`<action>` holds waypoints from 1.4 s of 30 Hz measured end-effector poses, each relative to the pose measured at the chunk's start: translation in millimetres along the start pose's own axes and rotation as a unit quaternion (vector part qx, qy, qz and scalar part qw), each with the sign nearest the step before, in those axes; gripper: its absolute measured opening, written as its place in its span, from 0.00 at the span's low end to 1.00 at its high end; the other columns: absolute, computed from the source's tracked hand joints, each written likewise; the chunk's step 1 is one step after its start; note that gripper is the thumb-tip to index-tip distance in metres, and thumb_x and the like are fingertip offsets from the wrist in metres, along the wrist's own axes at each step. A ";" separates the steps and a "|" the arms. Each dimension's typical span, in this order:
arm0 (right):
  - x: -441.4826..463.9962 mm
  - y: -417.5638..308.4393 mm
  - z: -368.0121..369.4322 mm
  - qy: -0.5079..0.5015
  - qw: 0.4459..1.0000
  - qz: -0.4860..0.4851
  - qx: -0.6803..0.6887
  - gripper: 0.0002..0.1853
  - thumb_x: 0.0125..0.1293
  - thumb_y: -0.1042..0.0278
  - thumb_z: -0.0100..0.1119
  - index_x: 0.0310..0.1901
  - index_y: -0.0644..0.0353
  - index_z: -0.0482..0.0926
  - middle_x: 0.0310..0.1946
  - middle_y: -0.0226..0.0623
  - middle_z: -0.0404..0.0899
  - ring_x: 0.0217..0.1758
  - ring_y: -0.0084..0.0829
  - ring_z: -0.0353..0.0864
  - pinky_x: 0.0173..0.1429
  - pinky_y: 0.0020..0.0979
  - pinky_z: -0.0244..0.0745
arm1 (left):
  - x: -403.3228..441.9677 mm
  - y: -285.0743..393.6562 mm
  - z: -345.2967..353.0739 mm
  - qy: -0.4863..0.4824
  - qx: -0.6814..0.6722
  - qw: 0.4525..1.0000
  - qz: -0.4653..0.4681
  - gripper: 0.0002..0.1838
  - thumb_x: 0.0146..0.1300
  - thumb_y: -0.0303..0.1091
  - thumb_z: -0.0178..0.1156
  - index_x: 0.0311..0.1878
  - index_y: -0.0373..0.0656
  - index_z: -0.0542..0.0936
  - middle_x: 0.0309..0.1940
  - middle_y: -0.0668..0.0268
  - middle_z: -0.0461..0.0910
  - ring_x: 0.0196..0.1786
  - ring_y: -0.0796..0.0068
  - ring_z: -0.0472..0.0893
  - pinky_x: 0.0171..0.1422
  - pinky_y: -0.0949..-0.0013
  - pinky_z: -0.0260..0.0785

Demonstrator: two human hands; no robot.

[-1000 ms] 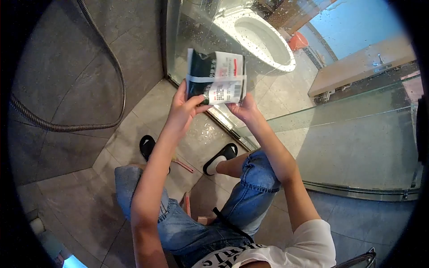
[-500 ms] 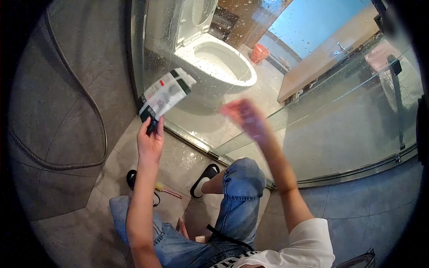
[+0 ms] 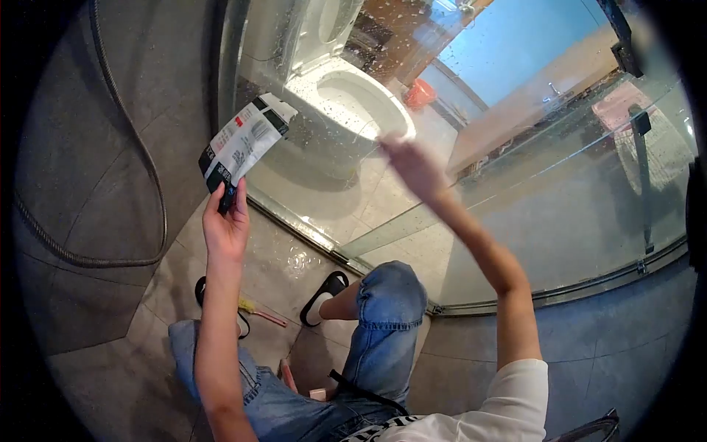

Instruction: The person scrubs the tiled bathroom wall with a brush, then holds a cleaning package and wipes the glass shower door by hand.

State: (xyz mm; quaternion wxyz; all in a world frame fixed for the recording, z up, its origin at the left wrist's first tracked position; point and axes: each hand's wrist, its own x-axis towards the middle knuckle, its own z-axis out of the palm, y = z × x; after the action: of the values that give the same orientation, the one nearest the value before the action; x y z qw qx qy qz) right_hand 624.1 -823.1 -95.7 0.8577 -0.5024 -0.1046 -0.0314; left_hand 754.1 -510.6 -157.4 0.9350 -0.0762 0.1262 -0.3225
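Left hand clamped on packet at lower corner, right hand raised, blurred, finger state indeterminable, brush on floor

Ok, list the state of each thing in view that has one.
Black-and-white flat packet: tilted, gripped in left hand; sealed or not, unclear.
Right hand: raised, blurred, nothing visible in it.
White glossy toilet: lid up.
Ribbed metal shower hose: hanging in a loop.
Clear glass panel: spotted with drops.
Pink-handled brush: lying on grey tiled floor.
Reddish bucket: apparently upright.

White-and-black printed packet, tilted, held at its lower end
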 end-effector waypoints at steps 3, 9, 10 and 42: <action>-83.1 115.3 -86.6 0.002 0.981 0.195 0.005 0.22 0.60 0.64 0.26 0.56 0.60 0.50 0.58 0.30 0.47 0.61 0.28 0.44 0.63 0.31 0.35 | -0.5 -0.1 -2.5 0.000 0.003 1.000 0.002 0.12 0.52 0.20 0.45 0.42 0.29 0.66 0.40 0.53 0.69 0.44 0.63 0.70 0.51 0.67 0.65; -106.2 141.1 -111.8 -0.149 0.555 0.306 -0.759 0.24 0.58 0.61 0.28 0.57 0.58 0.48 0.60 0.28 0.42 0.62 0.26 0.39 0.64 0.31 0.32 | -10.3 -7.4 6.2 -0.032 0.041 0.998 0.024 0.12 0.53 0.22 0.44 0.41 0.27 0.64 0.40 0.52 0.69 0.44 0.62 0.70 0.50 0.67 0.66; -98.2 144.4 -111.0 -0.248 0.366 0.268 -0.856 0.25 0.57 0.60 0.28 0.57 0.58 0.48 0.60 0.28 0.42 0.62 0.26 0.39 0.64 0.31 0.31 | -13.3 -9.1 7.3 -0.025 0.042 0.998 0.033 0.12 0.53 0.22 0.44 0.41 0.27 0.64 0.40 0.52 0.69 0.44 0.62 0.70 0.50 0.67 0.66; 196.8 361.0 -129.5 -0.235 -0.156 -0.203 -0.938 0.25 0.58 0.55 0.32 0.57 0.53 0.49 0.60 0.28 0.38 0.63 0.30 0.33 0.63 0.36 0.28 | 28.6 12.1 26.9 -0.034 -0.048 0.998 0.028 0.11 0.53 0.26 0.45 0.39 0.31 0.67 0.37 0.54 0.71 0.41 0.64 0.73 0.49 0.67 0.66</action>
State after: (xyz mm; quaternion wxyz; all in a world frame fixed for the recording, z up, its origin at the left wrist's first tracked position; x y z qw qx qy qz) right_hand 892.7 -747.5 -424.2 0.6360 0.7119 0.2575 0.1494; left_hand 790.6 -517.4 -139.6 0.9427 -0.1283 0.1114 -0.2872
